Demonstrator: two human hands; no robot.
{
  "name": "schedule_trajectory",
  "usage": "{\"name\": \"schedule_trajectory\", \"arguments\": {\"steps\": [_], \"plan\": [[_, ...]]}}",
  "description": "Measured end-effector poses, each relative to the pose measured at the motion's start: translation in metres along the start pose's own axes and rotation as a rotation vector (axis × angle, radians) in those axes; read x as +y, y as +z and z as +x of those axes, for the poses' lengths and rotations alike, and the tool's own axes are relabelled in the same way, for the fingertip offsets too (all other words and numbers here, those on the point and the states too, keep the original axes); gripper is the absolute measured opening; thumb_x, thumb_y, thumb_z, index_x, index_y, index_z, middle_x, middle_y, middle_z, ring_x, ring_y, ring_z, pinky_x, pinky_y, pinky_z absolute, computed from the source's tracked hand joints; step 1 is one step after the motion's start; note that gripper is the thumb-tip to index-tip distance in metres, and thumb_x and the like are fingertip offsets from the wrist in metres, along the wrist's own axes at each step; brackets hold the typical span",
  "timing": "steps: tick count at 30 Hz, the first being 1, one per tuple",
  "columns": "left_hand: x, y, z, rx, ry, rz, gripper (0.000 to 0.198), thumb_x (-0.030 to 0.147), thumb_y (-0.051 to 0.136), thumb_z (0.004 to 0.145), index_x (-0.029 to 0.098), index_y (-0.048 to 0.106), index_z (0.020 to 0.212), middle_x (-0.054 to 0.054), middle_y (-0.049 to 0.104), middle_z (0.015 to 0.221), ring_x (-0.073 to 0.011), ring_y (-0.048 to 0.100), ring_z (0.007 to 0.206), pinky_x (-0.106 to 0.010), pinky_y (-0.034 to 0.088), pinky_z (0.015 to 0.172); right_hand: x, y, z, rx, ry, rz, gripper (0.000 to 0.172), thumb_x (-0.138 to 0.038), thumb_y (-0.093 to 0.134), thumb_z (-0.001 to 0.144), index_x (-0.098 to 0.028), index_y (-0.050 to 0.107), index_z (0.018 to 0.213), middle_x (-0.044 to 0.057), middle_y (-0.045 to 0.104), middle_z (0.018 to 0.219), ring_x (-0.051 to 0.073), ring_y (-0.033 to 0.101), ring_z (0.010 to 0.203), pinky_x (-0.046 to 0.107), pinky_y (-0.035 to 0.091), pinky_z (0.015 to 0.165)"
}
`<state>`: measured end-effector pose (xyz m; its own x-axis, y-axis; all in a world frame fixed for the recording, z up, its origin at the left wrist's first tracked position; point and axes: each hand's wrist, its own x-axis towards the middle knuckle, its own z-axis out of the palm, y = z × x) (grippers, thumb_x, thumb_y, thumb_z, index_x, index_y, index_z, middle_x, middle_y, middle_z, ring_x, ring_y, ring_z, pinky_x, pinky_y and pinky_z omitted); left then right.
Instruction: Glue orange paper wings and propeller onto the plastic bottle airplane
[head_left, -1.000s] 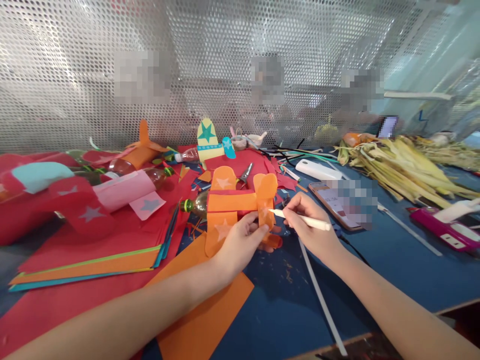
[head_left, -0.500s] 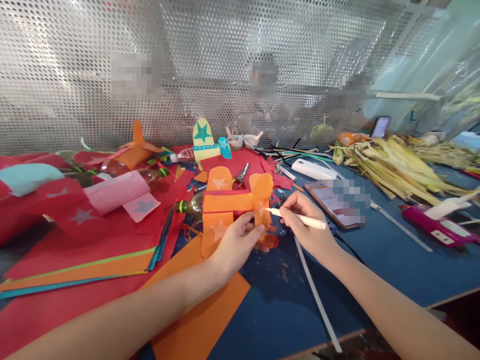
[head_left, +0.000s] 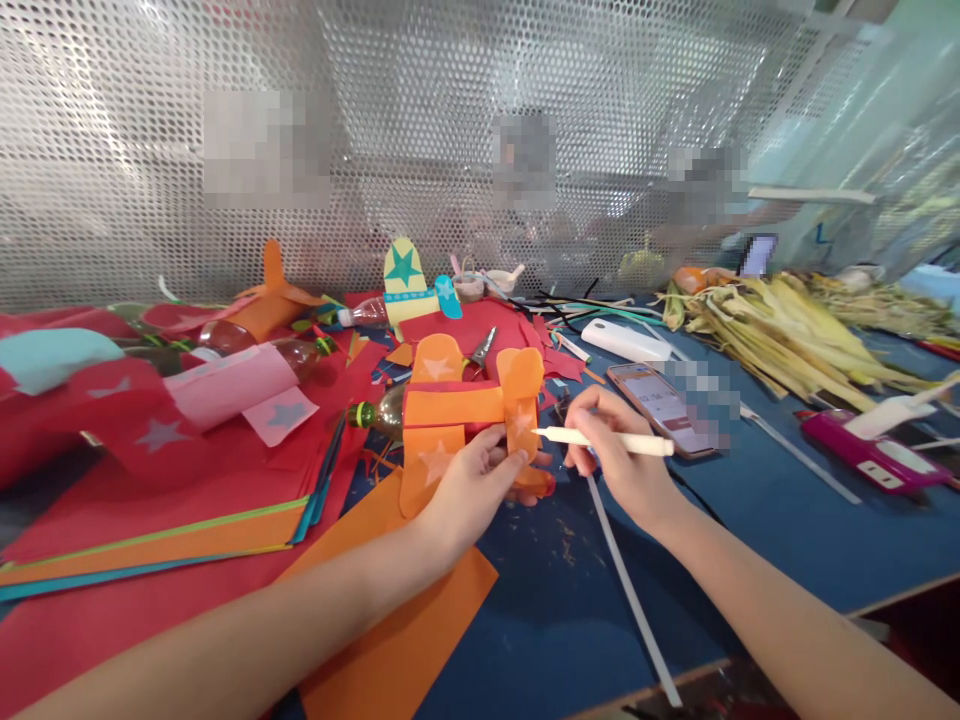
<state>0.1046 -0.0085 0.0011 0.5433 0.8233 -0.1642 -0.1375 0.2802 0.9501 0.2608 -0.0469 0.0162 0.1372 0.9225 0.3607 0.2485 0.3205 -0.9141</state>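
My left hand (head_left: 472,488) is closed round the tail end of an orange paper airplane (head_left: 456,405) built on a plastic bottle, with orange wings bearing pale stars. My right hand (head_left: 619,458) pinches a thin white stick-like tool (head_left: 607,440), held nearly level. Its tip touches the orange tail fin (head_left: 521,400) of the plane. Both hands hover just above the blue table (head_left: 750,530).
Stacked red and orange paper sheets (head_left: 187,520) lie at left, with other bottle planes (head_left: 409,285) behind. A smartphone (head_left: 656,405), a white case (head_left: 626,340), scissors (head_left: 480,350), a white strip (head_left: 630,590), corn husks (head_left: 787,330) and a magenta object (head_left: 874,460) are at right. Perforated metal screen behind.
The white tool has tipped from slanting to nearly level, its tip still at the tail fin. My left hand and the plane have barely moved.
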Motion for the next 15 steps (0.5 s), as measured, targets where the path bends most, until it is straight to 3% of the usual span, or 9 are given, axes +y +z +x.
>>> {"name": "schedule_trajectory", "arguments": {"steps": [3,9,15], "plan": [[-0.0003,0.0004,0.0005,-0.007,0.001,-0.001,0.035,0.028,0.067,0.079,0.013,0.058,0.109,-0.013,0.073,0.102,-0.0191,0.071,0.078,-0.021,0.051,0.055,0.0009,-0.0006,0.0005,-0.031,-0.021,-0.056,0.020,-0.033,0.053,0.086,-0.022,0.049,0.070,-0.007,0.045,0.050,0.011,0.047,0.047,0.025,0.040,0.050],[-0.0041,-0.0019,0.0020,-0.006,0.018,0.012,0.034,0.031,0.068,0.079,0.013,0.058,0.106,-0.012,0.074,0.099,-0.0177,0.070,0.075,-0.022,0.051,0.057,-0.0007,-0.0010,0.0036,0.051,-0.030,-0.070,0.028,-0.038,0.052,0.086,-0.022,0.047,0.063,-0.006,0.041,0.050,0.011,0.050,0.049,0.024,0.041,0.050],[-0.0040,-0.0027,0.0021,-0.013,0.019,0.023,0.035,0.031,0.067,0.079,0.013,0.057,0.107,-0.012,0.073,0.100,-0.0160,0.069,0.072,-0.023,0.052,0.058,0.0061,-0.0016,0.0022,0.049,-0.013,-0.096,0.013,-0.031,0.055,0.085,-0.022,0.048,0.077,-0.006,0.048,0.060,0.010,0.052,0.052,0.023,0.038,0.050]]}}
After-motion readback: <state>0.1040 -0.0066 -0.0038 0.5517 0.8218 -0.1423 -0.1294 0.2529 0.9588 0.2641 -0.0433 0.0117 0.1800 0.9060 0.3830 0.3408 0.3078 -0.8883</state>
